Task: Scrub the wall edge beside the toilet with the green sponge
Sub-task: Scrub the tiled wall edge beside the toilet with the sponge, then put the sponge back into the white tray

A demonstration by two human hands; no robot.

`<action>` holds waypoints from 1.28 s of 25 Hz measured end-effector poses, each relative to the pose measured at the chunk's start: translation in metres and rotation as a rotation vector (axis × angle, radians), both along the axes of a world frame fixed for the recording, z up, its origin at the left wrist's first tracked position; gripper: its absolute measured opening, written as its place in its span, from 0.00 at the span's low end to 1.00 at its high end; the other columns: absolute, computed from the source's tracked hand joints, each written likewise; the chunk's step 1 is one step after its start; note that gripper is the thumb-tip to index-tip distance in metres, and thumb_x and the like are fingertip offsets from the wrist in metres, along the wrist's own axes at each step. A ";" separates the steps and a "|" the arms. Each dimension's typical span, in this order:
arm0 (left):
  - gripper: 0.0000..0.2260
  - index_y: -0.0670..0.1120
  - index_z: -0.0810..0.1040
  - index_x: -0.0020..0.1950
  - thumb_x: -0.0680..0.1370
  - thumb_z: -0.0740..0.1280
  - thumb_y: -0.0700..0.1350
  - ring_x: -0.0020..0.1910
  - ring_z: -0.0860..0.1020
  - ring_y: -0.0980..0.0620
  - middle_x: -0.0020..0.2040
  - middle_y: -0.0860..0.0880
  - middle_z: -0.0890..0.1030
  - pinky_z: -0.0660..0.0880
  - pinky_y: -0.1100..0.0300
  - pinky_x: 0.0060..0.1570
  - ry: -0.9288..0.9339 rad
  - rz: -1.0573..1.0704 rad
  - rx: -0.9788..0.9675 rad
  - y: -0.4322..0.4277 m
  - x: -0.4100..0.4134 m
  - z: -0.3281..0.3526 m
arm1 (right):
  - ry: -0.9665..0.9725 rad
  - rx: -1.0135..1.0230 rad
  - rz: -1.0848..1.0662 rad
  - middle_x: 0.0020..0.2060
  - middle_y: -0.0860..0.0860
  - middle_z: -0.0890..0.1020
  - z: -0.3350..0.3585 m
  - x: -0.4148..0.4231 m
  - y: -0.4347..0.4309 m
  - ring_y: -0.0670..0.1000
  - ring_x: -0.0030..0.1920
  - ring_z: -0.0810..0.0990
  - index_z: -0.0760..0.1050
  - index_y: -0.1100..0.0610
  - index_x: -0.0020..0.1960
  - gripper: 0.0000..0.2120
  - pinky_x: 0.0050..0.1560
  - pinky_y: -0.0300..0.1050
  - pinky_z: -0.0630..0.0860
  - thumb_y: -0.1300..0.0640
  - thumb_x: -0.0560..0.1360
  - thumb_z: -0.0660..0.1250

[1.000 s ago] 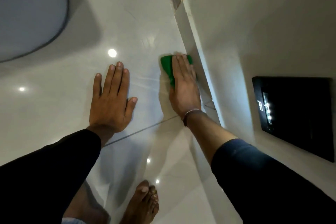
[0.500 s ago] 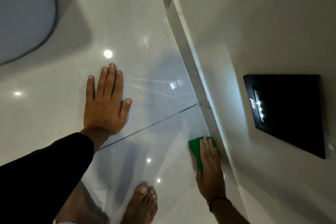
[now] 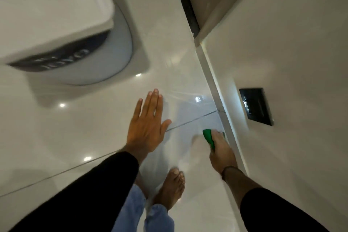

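My right hand (image 3: 221, 149) presses the green sponge (image 3: 208, 136) flat on the glossy white tile, right beside the pale wall edge strip (image 3: 212, 79) that runs from the top middle down to the lower right. Only the sponge's left part and a sliver past my fingers show; the remainder lies under my palm. My left hand (image 3: 146, 128) lies flat on the tile with fingers spread and holds nothing. The white toilet (image 3: 56, 24) fills the upper left.
A black flush plate (image 3: 256, 106) with small lights is set in the right-hand wall. A dark gap (image 3: 187, 2) runs along the corner at the top. My bare foot (image 3: 171, 188) and a blue jeans leg (image 3: 150, 214) stand on the floor between my arms.
My right hand slid the sponge along the wall edge towards me, then a little back up. The view has pulled back and tilted, so the toilet tank shows. My left hand stays planted.
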State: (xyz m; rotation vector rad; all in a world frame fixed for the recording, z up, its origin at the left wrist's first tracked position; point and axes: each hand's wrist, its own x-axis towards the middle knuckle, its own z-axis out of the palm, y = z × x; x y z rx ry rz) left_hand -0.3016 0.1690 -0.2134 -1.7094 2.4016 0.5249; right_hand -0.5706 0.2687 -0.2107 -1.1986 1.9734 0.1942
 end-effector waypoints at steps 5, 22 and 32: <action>0.37 0.40 0.55 0.90 0.87 0.48 0.63 0.90 0.53 0.39 0.91 0.40 0.52 0.56 0.39 0.88 -0.077 0.121 0.059 0.014 0.059 0.160 | -0.070 -0.199 0.141 0.82 0.52 0.61 0.141 0.119 -0.056 0.53 0.82 0.57 0.56 0.53 0.82 0.33 0.79 0.51 0.61 0.67 0.81 0.63; 0.36 0.38 0.56 0.89 0.89 0.52 0.62 0.90 0.54 0.37 0.90 0.36 0.55 0.56 0.36 0.88 -0.155 0.463 -0.015 -0.160 0.325 0.194 | -0.152 -0.598 0.771 0.80 0.61 0.63 0.183 0.461 -0.346 0.62 0.82 0.57 0.58 0.64 0.81 0.29 0.80 0.58 0.60 0.69 0.81 0.62; 0.38 0.39 0.50 0.90 0.87 0.44 0.64 0.91 0.49 0.39 0.91 0.39 0.49 0.48 0.39 0.89 -0.079 0.445 0.061 -0.173 0.345 0.154 | 0.076 -0.496 0.860 0.82 0.60 0.57 0.122 0.479 -0.373 0.63 0.82 0.52 0.50 0.61 0.82 0.34 0.79 0.62 0.61 0.57 0.83 0.64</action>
